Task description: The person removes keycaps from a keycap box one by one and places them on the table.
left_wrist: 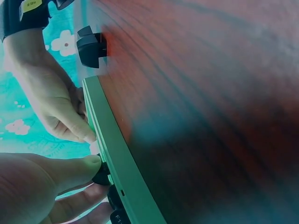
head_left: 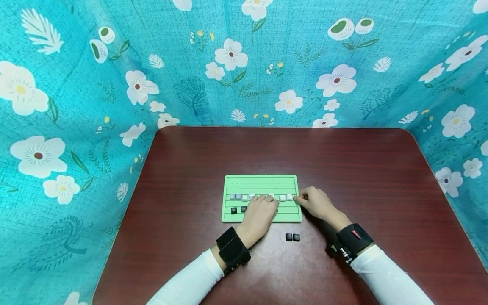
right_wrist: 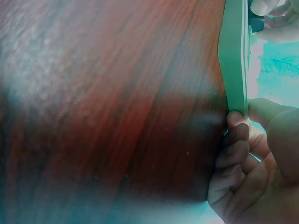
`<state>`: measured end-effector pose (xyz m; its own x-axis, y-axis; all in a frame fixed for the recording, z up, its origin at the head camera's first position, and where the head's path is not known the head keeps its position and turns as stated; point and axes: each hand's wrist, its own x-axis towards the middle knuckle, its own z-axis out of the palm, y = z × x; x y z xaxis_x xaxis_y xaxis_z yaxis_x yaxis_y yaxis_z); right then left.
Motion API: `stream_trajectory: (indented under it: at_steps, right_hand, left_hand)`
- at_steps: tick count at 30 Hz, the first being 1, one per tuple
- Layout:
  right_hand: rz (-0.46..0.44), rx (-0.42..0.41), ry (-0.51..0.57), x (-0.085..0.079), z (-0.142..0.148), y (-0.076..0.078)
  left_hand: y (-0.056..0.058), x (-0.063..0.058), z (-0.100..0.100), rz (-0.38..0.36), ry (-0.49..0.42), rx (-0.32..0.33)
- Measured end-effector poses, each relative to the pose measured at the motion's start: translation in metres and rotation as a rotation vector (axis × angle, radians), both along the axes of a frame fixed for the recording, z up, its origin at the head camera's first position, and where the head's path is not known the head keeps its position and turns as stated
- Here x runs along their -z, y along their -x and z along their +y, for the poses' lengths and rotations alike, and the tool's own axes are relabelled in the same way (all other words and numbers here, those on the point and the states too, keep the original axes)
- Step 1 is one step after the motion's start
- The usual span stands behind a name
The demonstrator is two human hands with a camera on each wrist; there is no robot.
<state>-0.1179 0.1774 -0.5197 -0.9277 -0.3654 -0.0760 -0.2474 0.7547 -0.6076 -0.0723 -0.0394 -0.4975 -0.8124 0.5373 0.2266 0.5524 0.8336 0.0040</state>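
A green board [head_left: 263,180] with raised ridges lies on the table, carrying a row of white and grey keycaps [head_left: 282,198] and, below it, black keycaps [head_left: 234,210]. Over its middle is my left hand [head_left: 259,216], hiding part of both rows. In the left wrist view, that thumb and fingers pinch a black keycap [left_wrist: 102,176] at the board's surface, beside more black keycaps [left_wrist: 119,217]. My right hand [head_left: 318,203] is at the board's right edge. The right wrist view has its thumb and curled index finger gripping the board's edge [right_wrist: 236,70].
Two loose black keycaps [head_left: 292,237] lie side by side on the dark red wooden table [head_left: 190,169], just in front of the board. A blue flowered cloth [head_left: 228,97] hangs behind the table and along its sides. Both wrists wear black straps [head_left: 232,248].
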Motion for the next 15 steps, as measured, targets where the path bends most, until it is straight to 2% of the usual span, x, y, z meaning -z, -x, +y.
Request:
stream_trajectory:
  at_steps: [15]
  right_hand:
    - [-0.005,0.011,-0.006,-0.0016,-0.001,-0.0007]
  left_hand:
    - [-0.0055,-0.0032,-0.0029,0.017,-0.031,0.028]
